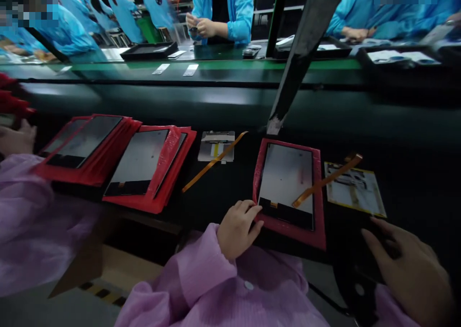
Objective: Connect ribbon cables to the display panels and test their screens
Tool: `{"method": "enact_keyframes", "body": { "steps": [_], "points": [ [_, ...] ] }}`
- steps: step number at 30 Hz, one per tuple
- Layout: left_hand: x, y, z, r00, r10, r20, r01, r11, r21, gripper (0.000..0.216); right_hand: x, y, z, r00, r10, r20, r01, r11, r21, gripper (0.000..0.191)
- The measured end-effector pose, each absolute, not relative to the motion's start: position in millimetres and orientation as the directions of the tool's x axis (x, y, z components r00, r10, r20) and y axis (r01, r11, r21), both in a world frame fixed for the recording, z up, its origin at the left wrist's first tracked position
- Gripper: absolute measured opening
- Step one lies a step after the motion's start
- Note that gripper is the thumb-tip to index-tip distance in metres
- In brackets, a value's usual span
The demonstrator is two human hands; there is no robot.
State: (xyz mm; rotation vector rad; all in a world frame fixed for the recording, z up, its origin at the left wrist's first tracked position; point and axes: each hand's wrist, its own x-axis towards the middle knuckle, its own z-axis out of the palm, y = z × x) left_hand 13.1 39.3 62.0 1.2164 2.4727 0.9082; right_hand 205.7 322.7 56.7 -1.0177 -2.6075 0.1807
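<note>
A display panel (pixel 286 183) lies in a red bag (pixel 319 231) on the dark bench in front of me. My left hand (pixel 237 228), in a pink sleeve, rests at the bag's near left corner with fingers curled onto its edge. My right hand (pixel 406 264) lies on the bench at the lower right, fingers stretched toward a dark flat piece beneath it; I cannot tell if it grips it. A small board with yellow edges (pixel 355 187) lies to the right, and its orange ribbon cable (pixel 326 180) crosses the panel.
To the left lie several more panels in red bags (pixel 144 168) and a small board with an orange ribbon (pixel 216 147). A neighbour in a pink sleeve (pixel 32 221) sits at my left. A grey post (pixel 298 53) leans overhead. Across the conveyor (pixel 216 72), people in blue coats work.
</note>
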Motion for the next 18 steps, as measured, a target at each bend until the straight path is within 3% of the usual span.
{"method": "enact_keyframes", "body": {
  "steps": [5,8,10,14,16,18],
  "points": [
    [10,34,60,-0.599,0.793,0.109,0.661,0.412,0.627,0.029,173,291,75,-0.763,0.595,0.252,0.494,0.789,-0.366,0.057],
    [-11,21,57,-0.642,0.742,0.195,0.666,0.413,0.622,0.026,151,267,82,-0.890,0.373,0.263,0.233,0.866,-0.443,0.042],
    [-38,9,55,-0.721,0.631,0.286,0.661,0.503,0.558,0.026,133,248,92,-0.952,0.211,0.220,0.090,0.884,-0.458,0.033],
    [-102,-8,51,-0.870,0.348,0.350,0.480,0.759,0.440,0.038,80,208,126,-0.998,-0.069,0.006,-0.065,0.901,-0.429,0.026],
    [-125,-10,50,-0.906,0.329,0.268,0.419,0.792,0.444,0.041,42,192,141,-0.980,-0.171,-0.106,-0.120,0.920,-0.374,0.025],
    [-138,-8,48,-0.909,0.351,0.224,0.417,0.784,0.460,0.027,1,179,148,-0.968,-0.193,-0.161,-0.139,0.945,-0.297,0.026]
  ]
}}
